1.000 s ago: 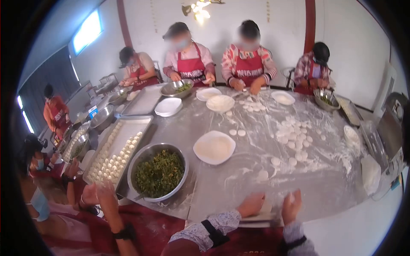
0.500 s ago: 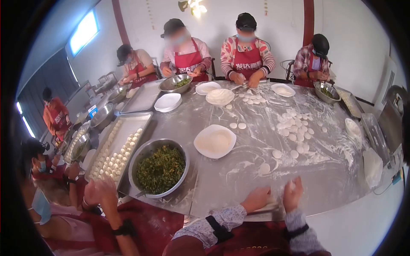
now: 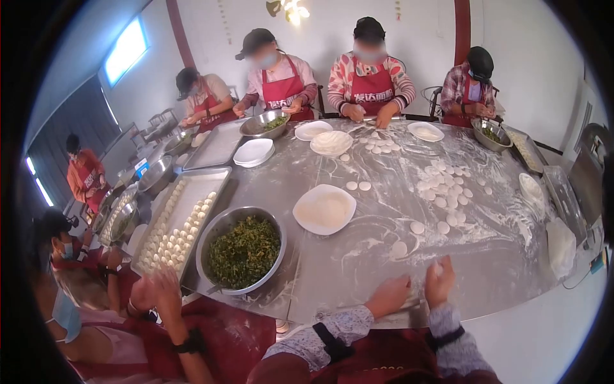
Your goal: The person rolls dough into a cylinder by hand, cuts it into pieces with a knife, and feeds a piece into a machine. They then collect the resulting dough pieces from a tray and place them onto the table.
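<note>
My left hand (image 3: 390,296) is closed, its knuckles up, low over the near edge of the steel table (image 3: 313,281). Just to its right, my right hand (image 3: 439,281) is closed too, thumb side up, with a patch of white, dough or flour, showing at its fingers. A pale bar-like shape (image 3: 403,308) lies below the two hands, mostly hidden. What either hand grips cannot be made out. Beyond them lie flat round dough wrappers (image 3: 399,249) on the floured steel, with a larger pile of wrappers (image 3: 444,182) farther off.
Left of my hands stands a bowl of chopped green filling (image 3: 246,253), beside a tray of shaped dumplings (image 3: 176,237). A plate of flour (image 3: 325,210) sits ahead. At near left is a co-worker's hand (image 3: 163,291); several co-workers sit around the table. A plastic bag (image 3: 561,246) lies right.
My left hand has turned slightly and lifted a little, and my right hand has shifted slightly upward beside it. Across the table, a co-worker's hand has moved away from the filling bowl.
</note>
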### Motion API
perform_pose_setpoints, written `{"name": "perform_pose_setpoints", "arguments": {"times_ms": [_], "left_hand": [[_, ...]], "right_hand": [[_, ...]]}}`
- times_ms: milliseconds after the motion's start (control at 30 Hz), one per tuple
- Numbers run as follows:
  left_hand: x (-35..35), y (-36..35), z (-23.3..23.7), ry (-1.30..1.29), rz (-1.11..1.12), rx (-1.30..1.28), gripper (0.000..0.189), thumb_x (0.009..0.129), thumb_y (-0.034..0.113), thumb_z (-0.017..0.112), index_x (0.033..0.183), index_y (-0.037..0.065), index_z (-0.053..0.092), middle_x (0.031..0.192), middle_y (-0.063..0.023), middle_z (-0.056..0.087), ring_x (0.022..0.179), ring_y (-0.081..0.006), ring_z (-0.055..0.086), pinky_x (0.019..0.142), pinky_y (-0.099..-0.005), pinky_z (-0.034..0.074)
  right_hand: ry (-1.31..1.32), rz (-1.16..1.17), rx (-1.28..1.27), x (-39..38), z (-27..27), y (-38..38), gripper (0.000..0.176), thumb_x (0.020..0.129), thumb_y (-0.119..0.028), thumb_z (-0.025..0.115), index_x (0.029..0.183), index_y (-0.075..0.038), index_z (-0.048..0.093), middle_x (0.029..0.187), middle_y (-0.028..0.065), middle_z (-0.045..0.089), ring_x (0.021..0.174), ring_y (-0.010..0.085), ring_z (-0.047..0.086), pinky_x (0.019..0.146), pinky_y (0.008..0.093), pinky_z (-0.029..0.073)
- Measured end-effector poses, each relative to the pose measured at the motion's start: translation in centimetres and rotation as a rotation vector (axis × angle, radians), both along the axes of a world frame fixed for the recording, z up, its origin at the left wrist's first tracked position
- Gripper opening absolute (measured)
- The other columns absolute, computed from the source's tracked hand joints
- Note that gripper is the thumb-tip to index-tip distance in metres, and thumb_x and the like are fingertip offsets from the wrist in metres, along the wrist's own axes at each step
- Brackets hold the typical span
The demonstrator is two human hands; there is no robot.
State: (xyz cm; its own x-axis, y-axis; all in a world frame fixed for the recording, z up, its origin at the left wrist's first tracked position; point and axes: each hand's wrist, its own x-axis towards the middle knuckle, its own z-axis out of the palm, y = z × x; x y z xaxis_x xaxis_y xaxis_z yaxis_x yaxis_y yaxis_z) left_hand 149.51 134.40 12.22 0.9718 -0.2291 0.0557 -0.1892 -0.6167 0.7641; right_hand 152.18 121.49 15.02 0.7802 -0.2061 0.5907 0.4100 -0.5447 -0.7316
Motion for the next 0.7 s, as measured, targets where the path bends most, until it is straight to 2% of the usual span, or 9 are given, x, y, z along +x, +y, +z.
{"name": "perform_pose_setpoints", "arguments": {"times_ms": [67, 167, 267, 333, 467, 500, 533, 600, 700], "left_hand": [[-0.2, -1.1, 0.9, -0.005, 0.02, 0.001, 0.014, 0.081, 0.014, 0.048, 0.086, 0.002, 0.054, 0.081, -0.02, 0.059, 0.076, -0.0394, 0.056, 0.067, -0.0475, 0.043], [-0.1, -1.0, 0.4, -0.115, 0.091, -0.06, 0.015, 0.081, 0.014, 0.047, 0.085, 0.001, 0.055, 0.084, -0.0204, 0.059, 0.081, -0.0388, 0.056, 0.069, -0.0469, 0.043], [0.1, 0.8, -1.7, -0.101, -0.114, 0.115, 0.018, 0.083, 0.017, 0.048, 0.087, 0.001, 0.056, 0.086, -0.0191, 0.06, 0.085, -0.0364, 0.056, 0.073, -0.0439, 0.044], [0.3, 2.6, -1.1, 0.029, -0.156, -0.157, 0.019, 0.081, 0.02, 0.05, 0.088, 0.003, 0.055, 0.086, -0.0188, 0.059, 0.084, -0.034, 0.056, 0.073, -0.0405, 0.044], [4.6, 9.5, 2.1, -0.092, 0.342, -0.36, 0.026, 0.08, 0.018, 0.055, 0.101, 0.002, 0.055, 0.094, -0.0168, 0.059, 0.089, -0.0315, 0.055, 0.081, -0.0401, 0.043], [5.4, 10.8, 2.9, -0.143, 0.537, -0.393, 0.031, 0.08, 0.017, 0.056, 0.106, 0.002, 0.054, 0.1, -0.0176, 0.058, 0.094, -0.0308, 0.055, 0.084, -0.041, 0.041], [5.9, 11.2, 3.3, -0.146, 0.537, -0.39, 0.031, 0.08, 0.017, 0.056, 0.106, 0.002, 0.054, 0.1, -0.0176, 0.058, 0.094, -0.0308, 0.055, 0.084, -0.041, 0.041], [7.0, 11.6, 3.7, -0.471, 0.7, 0.126, 0.046, 0.076, 0.014, 0.057, 0.118, 0.0, 0.043, 0.11, -0.0195, 0.053, 0.105, -0.0337, 0.049, 0.089, -0.0412, 0.038], [9.3, 7.1, 0.6, -0.417, 0.228, 0.149, 0.06, 0.076, 0.017, 0.057, 0.128, 0.001, 0.032, 0.122, -0.021, 0.045, 0.111, -0.0369, 0.043, 0.095, -0.0436, 0.033]], "right_hand": [[0.168, 0.072, 0.088, 1.9, 0.0, 1.0, 0.01, 0.076, -0.007, 0.051, 0.077, 0.001, 0.046, 0.064, 0.0192, 0.05, 0.06, 0.0373, 0.052, 0.053, 0.0414, 0.038], [0.072, 0.045, 0.015, 1.5, -1.1, 0.0, 0.01, 0.076, -0.007, 0.052, 0.077, 0.001, 0.046, 0.062, 0.019, 0.05, 0.057, 0.0368, 0.051, 0.052, 0.0406, 0.039], [0.006, 0.02, 0.007, -2.1, -0.3, -1.7, 0.01, 0.076, -0.005, 0.052, 0.075, 0.001, 0.044, 0.058, 0.0169, 0.049, 0.053, 0.0334, 0.051, 0.05, 0.0395, 0.039], [0.444, 0.152, 0.396, -4.5, 1.2, -2.1, 0.011, 0.076, -0.004, 0.052, 0.072, 0.0, 0.041, 0.057, 0.0142, 0.045, 0.054, 0.0274, 0.052, 0.05, 0.0379, 0.039], [0.487, 0.2, 0.511, -3.8, -1.3, -2.8, 0.013, 0.076, -0.004, 0.052, 0.071, -0.001, 0.039, 0.058, 0.0119, 0.042, 0.058, 0.0223, 0.051, 0.053, 0.0356, 0.039], [0.385, 0.161, 0.376, -2.8, -2.5, -2.9, 0.013, 0.076, -0.004, 0.052, 0.071, -0.001, 0.04, 0.059, 0.0115, 0.042, 0.057, 0.0224, 0.051, 0.054, 0.0345, 0.039], [0.282, 0.122, 0.239, -2.2, -3.0, -2.8, 0.013, 0.076, -0.005, 0.052, 0.072, -0.001, 0.04, 0.059, 0.0112, 0.042, 0.057, 0.0224, 0.05, 0.054, 0.0333, 0.039], [0.239, 0.111, 0.204, -1.5, -2.6, -2.4, 0.013, 0.076, -0.006, 0.053, 0.072, -0.001, 0.041, 0.059, 0.0116, 0.042, 0.056, 0.0235, 0.049, 0.055, 0.033, 0.039], [0.201, 0.098, 0.184, -0.9, -2.6, -2.0, 0.011, 0.076, -0.006, 0.053, 0.074, -0.001, 0.043, 0.06, 0.0127, 0.042, 0.056, 0.0253, 0.046, 0.055, 0.0329, 0.038]]}}
